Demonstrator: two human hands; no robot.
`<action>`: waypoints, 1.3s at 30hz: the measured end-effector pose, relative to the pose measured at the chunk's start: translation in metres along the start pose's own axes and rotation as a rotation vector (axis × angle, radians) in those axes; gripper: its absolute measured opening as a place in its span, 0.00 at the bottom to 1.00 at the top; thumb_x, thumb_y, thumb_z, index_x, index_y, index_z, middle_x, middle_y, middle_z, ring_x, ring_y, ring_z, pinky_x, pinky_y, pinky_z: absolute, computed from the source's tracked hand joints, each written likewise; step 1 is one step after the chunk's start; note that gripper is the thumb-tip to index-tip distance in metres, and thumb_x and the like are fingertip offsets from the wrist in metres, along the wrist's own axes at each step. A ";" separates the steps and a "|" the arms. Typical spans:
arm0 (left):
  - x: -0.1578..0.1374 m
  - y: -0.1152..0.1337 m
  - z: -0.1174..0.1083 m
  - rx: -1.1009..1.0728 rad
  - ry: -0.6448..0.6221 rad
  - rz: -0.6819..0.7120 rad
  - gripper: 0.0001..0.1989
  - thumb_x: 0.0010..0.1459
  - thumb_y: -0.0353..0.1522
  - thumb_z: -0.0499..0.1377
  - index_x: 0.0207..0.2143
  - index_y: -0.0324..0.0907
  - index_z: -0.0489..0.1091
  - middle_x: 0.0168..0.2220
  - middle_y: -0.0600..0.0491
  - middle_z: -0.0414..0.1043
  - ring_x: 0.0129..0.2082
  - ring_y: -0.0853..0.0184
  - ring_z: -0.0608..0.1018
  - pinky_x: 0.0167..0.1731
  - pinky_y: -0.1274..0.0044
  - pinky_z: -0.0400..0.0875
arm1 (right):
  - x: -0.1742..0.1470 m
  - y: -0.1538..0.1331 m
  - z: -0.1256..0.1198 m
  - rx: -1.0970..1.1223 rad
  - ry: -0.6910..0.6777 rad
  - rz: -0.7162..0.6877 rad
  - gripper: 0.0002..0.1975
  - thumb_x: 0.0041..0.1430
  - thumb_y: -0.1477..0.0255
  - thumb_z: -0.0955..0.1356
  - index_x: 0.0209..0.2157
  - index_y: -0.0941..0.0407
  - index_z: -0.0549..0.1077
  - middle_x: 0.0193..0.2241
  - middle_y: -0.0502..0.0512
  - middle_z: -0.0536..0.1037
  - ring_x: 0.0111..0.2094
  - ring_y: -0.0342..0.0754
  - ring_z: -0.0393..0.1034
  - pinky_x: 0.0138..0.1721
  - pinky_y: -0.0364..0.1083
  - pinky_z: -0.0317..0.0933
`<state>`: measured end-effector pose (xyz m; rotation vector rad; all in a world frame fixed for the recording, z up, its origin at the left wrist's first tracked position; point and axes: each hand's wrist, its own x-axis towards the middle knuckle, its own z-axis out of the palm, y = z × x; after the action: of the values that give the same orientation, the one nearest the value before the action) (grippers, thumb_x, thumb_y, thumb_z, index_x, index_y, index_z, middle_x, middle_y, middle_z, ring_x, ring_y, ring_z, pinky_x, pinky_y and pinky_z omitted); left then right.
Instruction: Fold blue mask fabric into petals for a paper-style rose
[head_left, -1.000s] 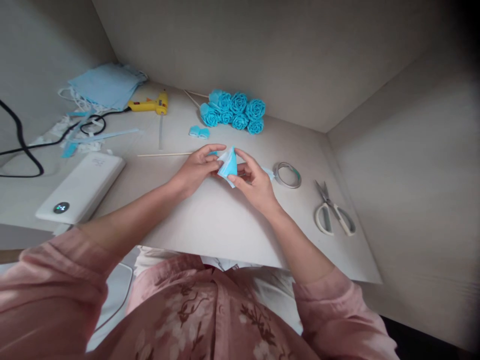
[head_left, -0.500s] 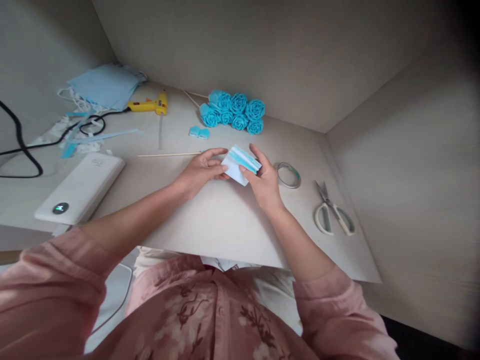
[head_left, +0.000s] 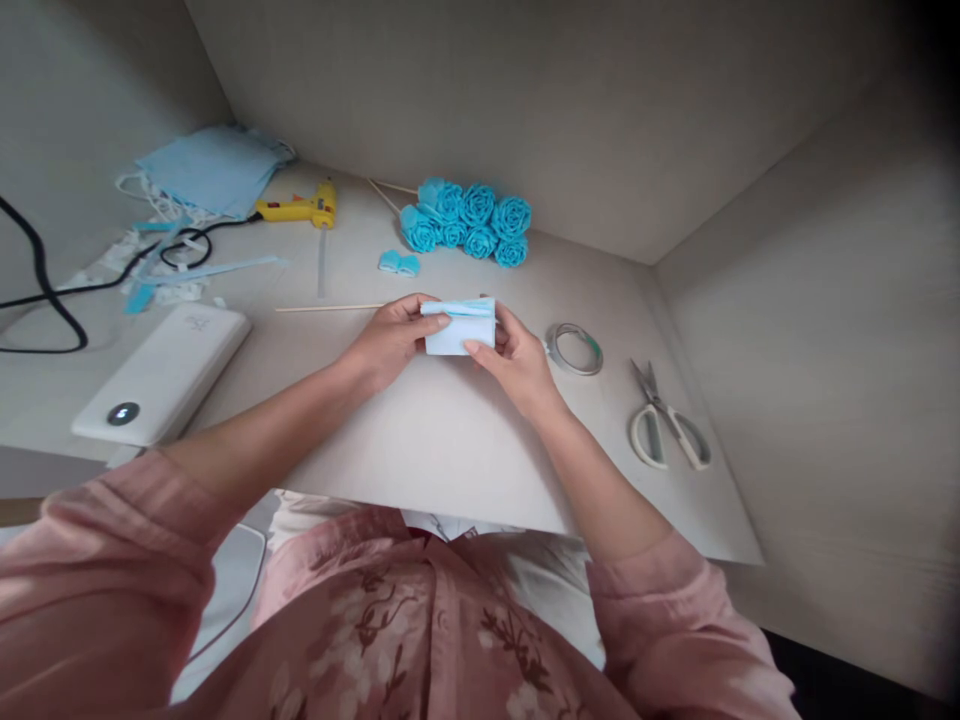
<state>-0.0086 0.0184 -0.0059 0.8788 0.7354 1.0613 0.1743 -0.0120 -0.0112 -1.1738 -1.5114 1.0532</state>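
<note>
Pinches with the left hand (head_left: 397, 340) the left side of a folded pale blue sheet (head_left: 459, 338), with the thumb laid on its front face and the other fingers partly hidden behind. Pinches with the right hand (head_left: 517, 365) the lower right part of the same sheet, with the thumb near its bottom edge and the fingers behind and along its right edge. Has both grips narrow, closed to the thickness of the folded layers. Holds the sheet at the middle of the frame, over the table (head_left: 442, 430), with its long axis running from left to right, nearly level, and its stacked folds toward the top of the frame. Just beside the left hand, can see a thin stick (head_left: 330, 308), also lying left to right, with its right end hidden. Farther up, can see a small blue cutout (head_left: 398, 264) and, at upper centre, a group of blue flowers (head_left: 480, 222). To the right of the right hand, can see a tape roll (head_left: 555, 350), then scissors (head_left: 654, 400) with blades pointing up and slightly left.
</note>
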 end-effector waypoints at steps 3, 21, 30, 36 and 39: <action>0.000 0.001 0.002 -0.040 0.007 -0.022 0.12 0.46 0.29 0.68 0.32 0.38 0.69 0.33 0.55 0.74 0.34 0.69 0.76 0.39 0.74 0.70 | -0.001 -0.002 -0.001 -0.044 0.050 -0.002 0.16 0.53 0.55 0.72 0.31 0.54 0.73 0.23 0.47 0.71 0.26 0.42 0.63 0.30 0.43 0.59; 0.003 0.000 -0.007 0.234 -0.112 0.017 0.22 0.47 0.31 0.68 0.47 0.39 0.77 0.40 0.49 0.79 0.35 0.67 0.77 0.36 0.74 0.69 | -0.001 -0.008 -0.003 -0.045 0.148 0.005 0.15 0.54 0.58 0.72 0.36 0.54 0.74 0.19 0.44 0.74 0.23 0.42 0.71 0.29 0.43 0.68; 0.001 0.008 -0.008 0.100 -0.068 -0.025 0.07 0.45 0.28 0.67 0.31 0.39 0.77 0.28 0.53 0.76 0.28 0.69 0.76 0.31 0.74 0.69 | -0.003 -0.013 -0.006 -0.022 0.056 -0.096 0.10 0.57 0.70 0.67 0.40 0.53 0.79 0.29 0.49 0.80 0.28 0.41 0.74 0.35 0.44 0.71; 0.000 0.012 -0.005 0.045 -0.065 -0.070 0.04 0.46 0.25 0.63 0.27 0.40 0.72 0.24 0.54 0.73 0.25 0.70 0.74 0.30 0.75 0.69 | -0.006 -0.014 -0.007 -0.108 0.008 -0.148 0.13 0.57 0.75 0.65 0.37 0.51 0.82 0.32 0.50 0.82 0.31 0.43 0.75 0.38 0.46 0.70; 0.000 0.012 -0.005 0.023 -0.039 -0.086 0.04 0.48 0.25 0.62 0.29 0.40 0.71 0.26 0.54 0.73 0.26 0.70 0.74 0.31 0.75 0.70 | -0.006 -0.013 -0.006 -0.185 -0.024 -0.184 0.15 0.57 0.76 0.65 0.40 0.50 0.82 0.36 0.50 0.82 0.32 0.43 0.75 0.40 0.47 0.70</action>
<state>-0.0174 0.0226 0.0023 0.8776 0.7472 0.9589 0.1785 -0.0201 0.0012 -1.1250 -1.7294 0.8213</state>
